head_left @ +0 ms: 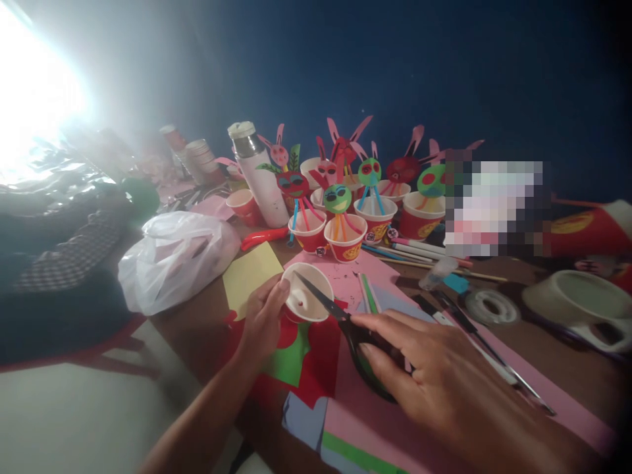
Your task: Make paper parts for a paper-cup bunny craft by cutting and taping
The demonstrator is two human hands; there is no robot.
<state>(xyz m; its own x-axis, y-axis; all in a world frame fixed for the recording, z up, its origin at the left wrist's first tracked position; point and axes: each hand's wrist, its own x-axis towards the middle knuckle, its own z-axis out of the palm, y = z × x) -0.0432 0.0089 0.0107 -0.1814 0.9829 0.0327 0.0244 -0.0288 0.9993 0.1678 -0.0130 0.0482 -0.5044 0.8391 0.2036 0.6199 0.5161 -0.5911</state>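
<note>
Head view shows us our left hand (264, 316) with its grip closed on the rim of a white-lined paper cup (323, 283), thumb at the edge, above the red paper (320, 368) and green paper (291, 362) near the front of the table (190, 342). Our right hand (424, 355) has its grip closed around the dark handles of the scissors (340, 311), whose blades look together and reach over the cup's opening. To the left of the cup we see a yellow sheet (253, 273) and a white plastic bag (178, 257). Behind it, 2 cups with straw-legged paper figures (337, 197) stand nearest, with more behind and a tilted flask (261, 178) beside them. To our right lies a tape roll (492, 307), near a mug (567, 296).
</note>
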